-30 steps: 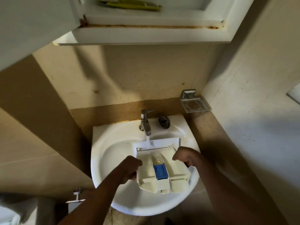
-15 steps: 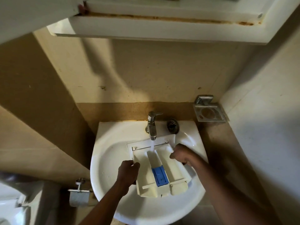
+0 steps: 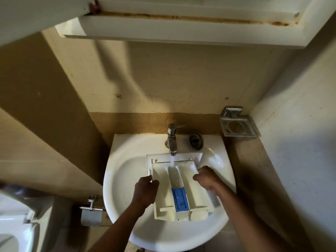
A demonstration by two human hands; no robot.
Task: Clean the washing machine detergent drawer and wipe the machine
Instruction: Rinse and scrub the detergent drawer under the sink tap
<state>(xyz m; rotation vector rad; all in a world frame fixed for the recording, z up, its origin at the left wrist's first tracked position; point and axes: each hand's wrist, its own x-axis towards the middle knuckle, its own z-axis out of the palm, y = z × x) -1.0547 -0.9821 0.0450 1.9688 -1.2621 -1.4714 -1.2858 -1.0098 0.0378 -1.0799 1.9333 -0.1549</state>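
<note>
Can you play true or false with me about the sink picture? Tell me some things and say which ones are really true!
1. Water runs from the silver metal tap into the cream plastic detergent drawer. True.
2. Only one hand holds the drawer. False: the left hand grips its left side and the right hand its right side.
3. The drawer has a blue plastic insert in its middle channel. True.
4. The drawer sits on the floor. False: it is held over the round white ceramic sink.
5. The square metal soap holder on the wall holds a soap bar. False: it is empty.
</note>
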